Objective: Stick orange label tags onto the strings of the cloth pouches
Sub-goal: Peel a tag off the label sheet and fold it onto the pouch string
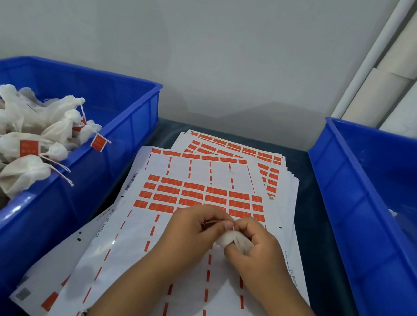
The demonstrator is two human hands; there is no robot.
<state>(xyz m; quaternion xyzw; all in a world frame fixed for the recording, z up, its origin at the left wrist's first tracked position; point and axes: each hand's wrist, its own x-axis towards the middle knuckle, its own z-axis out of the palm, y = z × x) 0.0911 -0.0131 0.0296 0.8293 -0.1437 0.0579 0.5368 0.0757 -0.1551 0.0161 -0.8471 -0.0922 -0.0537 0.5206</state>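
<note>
Centrally, soft white cloth pouch (232,240) over glossy label sheet (198,195), long axis leftward, neck toward left hand (195,229). Gripped by curled right hand (255,246); left fingertips pinching at neck, string barely discernible.

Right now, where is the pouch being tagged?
In the head view, the cloth pouch sits low centre, gripped by the right hand over the label sheets, left hand touching it.

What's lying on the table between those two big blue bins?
Between the left blue bin and the right blue bin, the head view shows a fanned stack of label sheets, with both hands working a cloth pouch over it.
</note>
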